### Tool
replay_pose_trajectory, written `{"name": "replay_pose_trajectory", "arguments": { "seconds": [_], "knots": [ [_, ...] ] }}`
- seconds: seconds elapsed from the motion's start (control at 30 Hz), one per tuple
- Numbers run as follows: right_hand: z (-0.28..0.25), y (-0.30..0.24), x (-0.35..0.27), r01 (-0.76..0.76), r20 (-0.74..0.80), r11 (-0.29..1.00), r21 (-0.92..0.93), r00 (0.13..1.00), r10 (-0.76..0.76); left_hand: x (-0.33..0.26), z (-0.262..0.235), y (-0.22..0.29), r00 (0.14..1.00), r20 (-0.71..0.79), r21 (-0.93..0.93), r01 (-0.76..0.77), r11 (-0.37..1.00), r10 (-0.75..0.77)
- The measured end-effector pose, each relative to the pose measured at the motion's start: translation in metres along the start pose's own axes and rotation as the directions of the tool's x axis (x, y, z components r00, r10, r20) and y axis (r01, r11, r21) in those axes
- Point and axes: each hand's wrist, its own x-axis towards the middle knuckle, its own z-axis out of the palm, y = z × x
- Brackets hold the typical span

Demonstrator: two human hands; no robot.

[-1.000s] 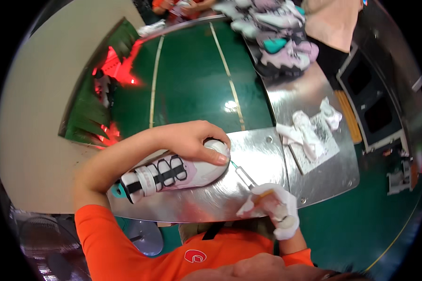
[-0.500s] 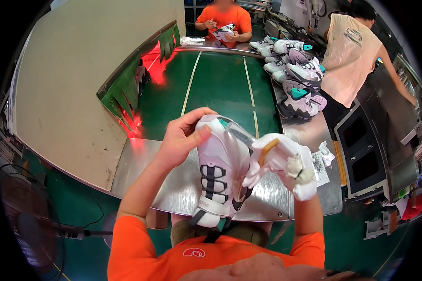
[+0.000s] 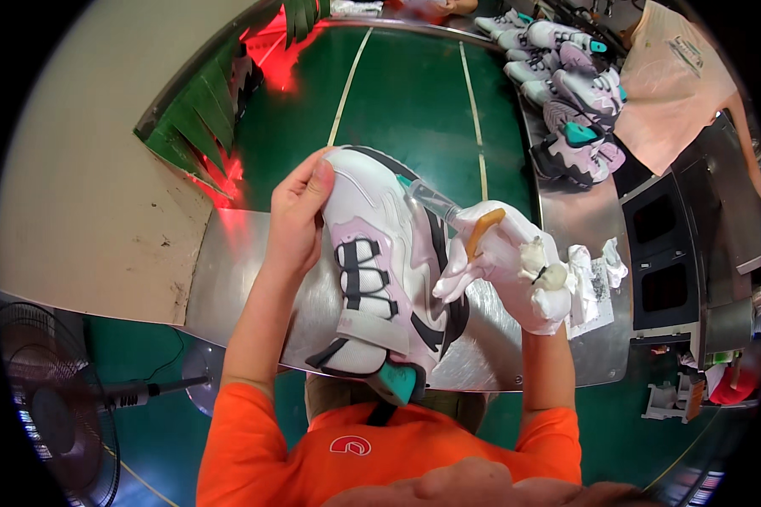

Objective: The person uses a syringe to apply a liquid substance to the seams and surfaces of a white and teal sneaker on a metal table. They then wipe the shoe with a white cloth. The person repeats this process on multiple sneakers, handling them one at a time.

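A white and lilac sneaker (image 3: 389, 253) with dark straps and a black-edged sole is held over the metal table, its toe pointing away from me. My left hand (image 3: 300, 211) is closed on the toe's left side. My right hand (image 3: 511, 262), in a white glove, is closed round a clear tube-shaped applicator (image 3: 434, 201) whose narrow tip is at the sole edge near the toe. Whether the tip touches is hard to tell. A tan strip (image 3: 484, 233) lies across the gloved fingers. A whitish lump (image 3: 551, 277) is at the glove's back. A teal insert (image 3: 397, 382) shows at the heel.
A green conveyor belt (image 3: 406, 110) lies ahead, with red-lit green flaps (image 3: 194, 118) at its left. Piled sneakers (image 3: 579, 110) stand on the right ledge. White cloths (image 3: 583, 283) lie right of my glove. A person (image 3: 672, 84) stands far right; a fan (image 3: 59, 414) is at left.
The sneaker has turned and tilted, showing more of its right side and sole edge. My left hand has shifted left on the toe. The head view has tipped downward.
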Motion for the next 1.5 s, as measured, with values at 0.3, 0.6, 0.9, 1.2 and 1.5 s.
{"name": "replay_pose_trajectory", "arguments": {
  "seconds": [0.3, 0.6, 0.9, 1.2, 1.5],
  "knots": [
    [-0.034, 0.037, -0.015, 0.000, -0.191, 0.997, 0.072, 0.981, 0.014, 0.003, -0.025, -0.017, 0.965, -0.208, -0.025, 0.155, 0.988, -0.157],
    [-0.046, 0.043, -0.032, -0.037, -0.138, 0.978, 0.204, 0.988, 0.066, 0.006, -0.026, -0.022, 0.941, -0.272, -0.009, 0.207, 0.978, -0.202],
    [-0.035, 0.036, -0.048, -0.046, -0.299, 0.995, 0.092, 0.952, 0.072, 0.006, -0.029, -0.025, 0.939, -0.277, -0.031, 0.205, 0.978, -0.206],
    [-0.016, 0.025, -0.057, -0.029, -0.356, 1.000, 0.010, 0.934, 0.031, 0.004, -0.028, -0.023, 0.940, -0.267, -0.059, 0.204, 0.977, -0.212],
    [-0.035, 0.027, -0.071, -0.117, -0.221, 0.991, -0.060, 0.970, 0.101, 0.003, -0.024, -0.022, 0.933, -0.300, -0.058, 0.190, 0.980, -0.199]
  ]
}}
